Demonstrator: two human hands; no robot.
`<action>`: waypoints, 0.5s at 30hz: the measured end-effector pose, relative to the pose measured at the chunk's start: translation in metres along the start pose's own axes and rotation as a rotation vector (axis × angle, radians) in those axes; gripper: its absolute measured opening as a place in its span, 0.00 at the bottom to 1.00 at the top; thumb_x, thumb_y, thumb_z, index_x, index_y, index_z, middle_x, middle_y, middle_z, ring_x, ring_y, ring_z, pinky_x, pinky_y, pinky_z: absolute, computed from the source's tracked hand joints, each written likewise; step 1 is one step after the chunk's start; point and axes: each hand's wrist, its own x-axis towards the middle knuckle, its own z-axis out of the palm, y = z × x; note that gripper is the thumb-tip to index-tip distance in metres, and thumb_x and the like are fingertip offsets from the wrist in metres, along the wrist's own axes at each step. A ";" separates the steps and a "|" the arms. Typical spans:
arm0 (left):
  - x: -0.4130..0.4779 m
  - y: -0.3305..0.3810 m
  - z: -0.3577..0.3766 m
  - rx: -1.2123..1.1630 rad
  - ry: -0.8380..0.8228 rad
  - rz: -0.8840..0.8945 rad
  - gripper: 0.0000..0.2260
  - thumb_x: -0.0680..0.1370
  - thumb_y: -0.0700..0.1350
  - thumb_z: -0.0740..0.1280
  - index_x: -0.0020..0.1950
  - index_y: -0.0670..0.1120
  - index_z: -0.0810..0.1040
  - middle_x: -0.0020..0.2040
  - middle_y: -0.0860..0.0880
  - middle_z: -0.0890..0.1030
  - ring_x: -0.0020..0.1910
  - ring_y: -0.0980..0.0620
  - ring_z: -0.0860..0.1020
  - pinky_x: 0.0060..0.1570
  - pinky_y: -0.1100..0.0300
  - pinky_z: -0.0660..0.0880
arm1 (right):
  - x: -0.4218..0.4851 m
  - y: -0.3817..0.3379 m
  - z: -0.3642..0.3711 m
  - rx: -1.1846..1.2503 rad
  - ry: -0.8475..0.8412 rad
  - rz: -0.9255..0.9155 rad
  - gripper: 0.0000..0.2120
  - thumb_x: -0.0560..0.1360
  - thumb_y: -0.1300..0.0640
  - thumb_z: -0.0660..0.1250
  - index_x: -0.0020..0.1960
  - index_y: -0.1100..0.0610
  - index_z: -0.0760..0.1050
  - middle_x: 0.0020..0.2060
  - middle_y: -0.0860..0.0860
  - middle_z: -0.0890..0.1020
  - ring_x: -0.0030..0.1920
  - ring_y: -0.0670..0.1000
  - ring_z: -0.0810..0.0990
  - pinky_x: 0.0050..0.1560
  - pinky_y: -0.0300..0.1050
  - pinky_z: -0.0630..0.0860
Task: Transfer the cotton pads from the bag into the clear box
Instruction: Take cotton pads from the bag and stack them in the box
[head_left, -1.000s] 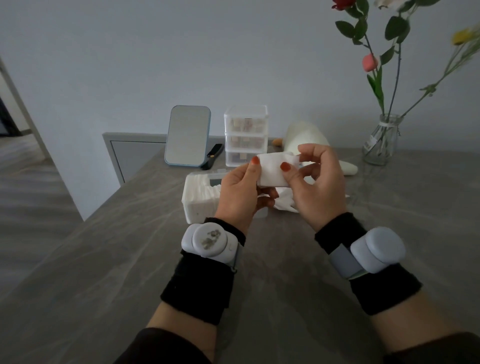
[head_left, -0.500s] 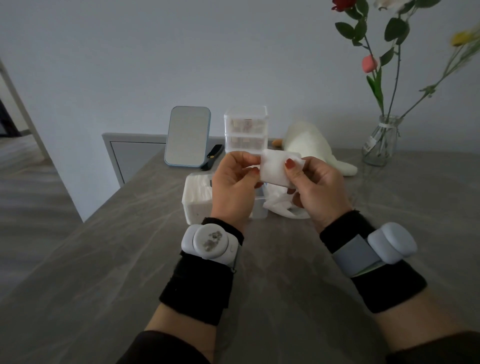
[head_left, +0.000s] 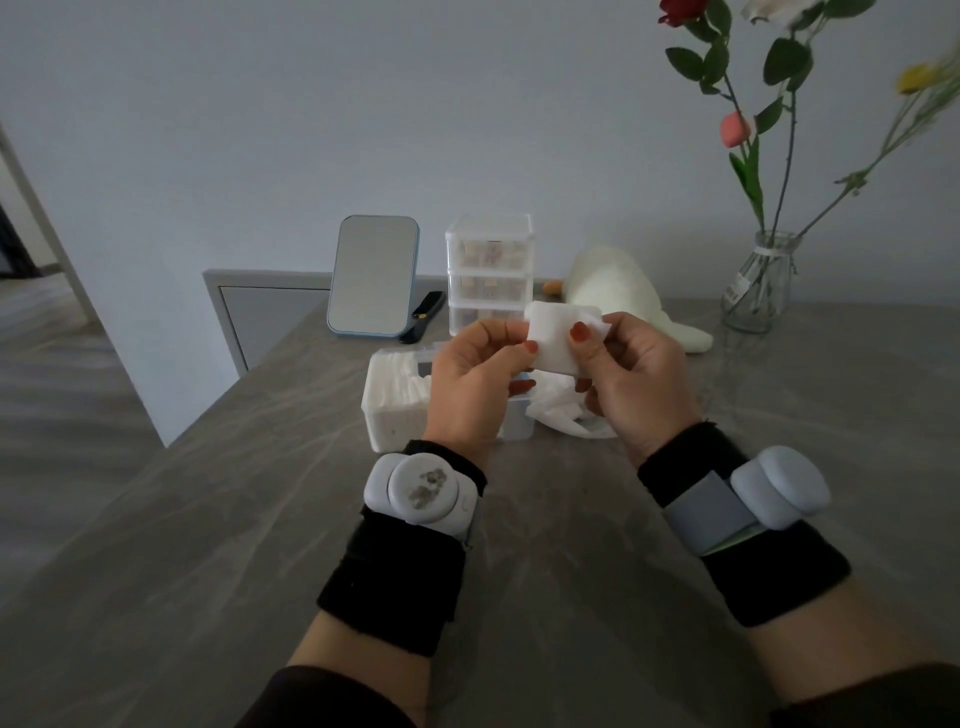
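While the clear box (head_left: 387, 426) at left already looks mostly full of packed pads (head_left: 395, 387), I'd call the task nearly done. I see the left hand (head_left: 467, 384) pinching one edge of a small square white stack (head_left: 556, 340), raised off the table. The bag (head_left: 558, 410) below looks limp, nearly empty. The right hand (head_left: 634, 379) pinches the stack's other side.

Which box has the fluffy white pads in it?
The low clear box by the left hand: white pads lie in it. The tall box farther back, beside the mirror, is three stacked drawers.
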 end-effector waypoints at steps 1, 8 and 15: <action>0.000 0.000 0.000 0.011 0.000 0.016 0.04 0.77 0.35 0.66 0.49 0.41 0.79 0.44 0.45 0.82 0.44 0.50 0.80 0.50 0.48 0.79 | 0.000 0.000 0.000 -0.001 0.005 -0.001 0.09 0.77 0.53 0.67 0.46 0.59 0.78 0.30 0.48 0.79 0.28 0.43 0.76 0.28 0.37 0.72; 0.000 -0.002 0.001 0.025 0.056 0.174 0.09 0.75 0.30 0.67 0.48 0.43 0.74 0.50 0.40 0.82 0.44 0.47 0.80 0.44 0.56 0.79 | 0.000 0.001 0.001 0.022 0.021 0.000 0.11 0.77 0.53 0.68 0.45 0.61 0.78 0.30 0.49 0.78 0.30 0.45 0.75 0.28 0.37 0.73; 0.001 -0.003 0.001 0.013 0.027 0.092 0.08 0.75 0.30 0.66 0.49 0.42 0.80 0.47 0.46 0.83 0.45 0.49 0.81 0.45 0.55 0.80 | 0.000 0.002 0.000 -0.006 0.013 -0.017 0.08 0.78 0.52 0.67 0.44 0.57 0.77 0.31 0.49 0.79 0.29 0.46 0.76 0.29 0.38 0.73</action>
